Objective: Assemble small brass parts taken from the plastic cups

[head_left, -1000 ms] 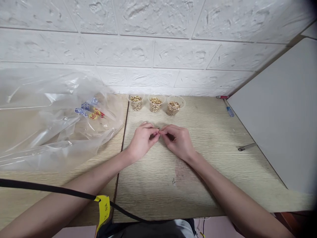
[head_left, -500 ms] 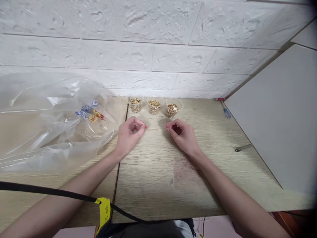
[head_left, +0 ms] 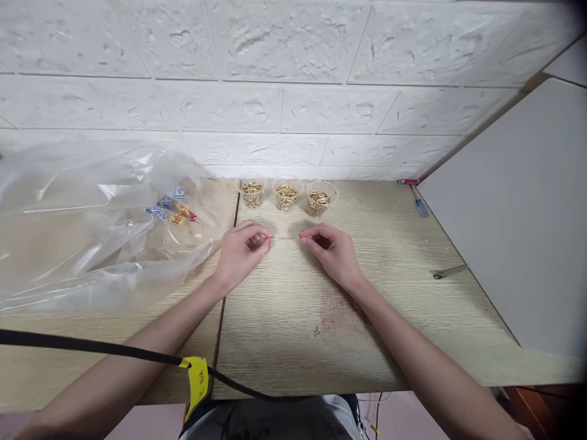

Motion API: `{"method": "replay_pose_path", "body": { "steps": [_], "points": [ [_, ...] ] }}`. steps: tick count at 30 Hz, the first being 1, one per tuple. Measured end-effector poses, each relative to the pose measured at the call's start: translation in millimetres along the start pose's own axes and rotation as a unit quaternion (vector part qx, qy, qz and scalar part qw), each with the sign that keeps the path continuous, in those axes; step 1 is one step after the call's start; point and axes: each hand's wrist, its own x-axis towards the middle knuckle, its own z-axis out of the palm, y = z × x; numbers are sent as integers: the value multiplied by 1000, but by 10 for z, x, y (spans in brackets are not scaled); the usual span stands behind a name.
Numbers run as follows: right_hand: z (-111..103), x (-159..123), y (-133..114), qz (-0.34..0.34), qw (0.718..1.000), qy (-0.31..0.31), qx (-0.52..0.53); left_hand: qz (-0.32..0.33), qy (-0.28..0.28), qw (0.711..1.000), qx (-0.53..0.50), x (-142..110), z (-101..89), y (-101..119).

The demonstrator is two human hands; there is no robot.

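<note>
My left hand (head_left: 242, 252) rests on the wooden table (head_left: 284, 342) with its fingers curled into a pinch; whatever is in them is too small to name. My right hand (head_left: 331, 252) lies opposite, fingers likewise curled and pinched. Between the two sets of fingertips a thin brass pin (head_left: 284, 238) lies on the wood, close to both hands. Just behind stand three clear cups in a row, left (head_left: 252, 193), middle (head_left: 287, 194) and right (head_left: 320, 199), each filled with several small brass pieces.
A large crumpled clear plastic bag (head_left: 92, 232) covers the left of the table. A blue-handled screwdriver (head_left: 419, 205) and a small metal tool (head_left: 447, 272) lie by the white panel (head_left: 518, 208) at right. A tiny screw (head_left: 316, 332) sits near me. A black cable with a yellow tag (head_left: 197, 377) crosses the front.
My hands were pinched together a second ago, then drew apart and left the thin pin on the table. They have since moved slightly back toward it.
</note>
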Motion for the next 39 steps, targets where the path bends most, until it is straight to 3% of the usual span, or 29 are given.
{"method": "replay_pose_path", "body": {
  "steps": [5,11,17,26,31,35,39],
  "points": [
    [30,-33,-27,19,1000,-11,14,10,-21,1000,9,-39,32,18],
    [130,-113,-137,71,990,-35,116,42,-26,999,-3,-103,93,73],
    [128,-143,-187,79,988,-43,123,72,-29,997,10,-112,132,49],
    [155,-173,-211,86,985,-70,130,182,-20,981,62,-136,124,64],
    [79,-149,-254,101,974,-135,152,227,-12,972,57,-120,102,75],
    [32,-135,-292,120,952,-180,218,238,-7,971,10,-108,80,109],
    [61,-146,-285,113,952,-168,231,210,10,977,-23,-100,91,111]
  ]
}}
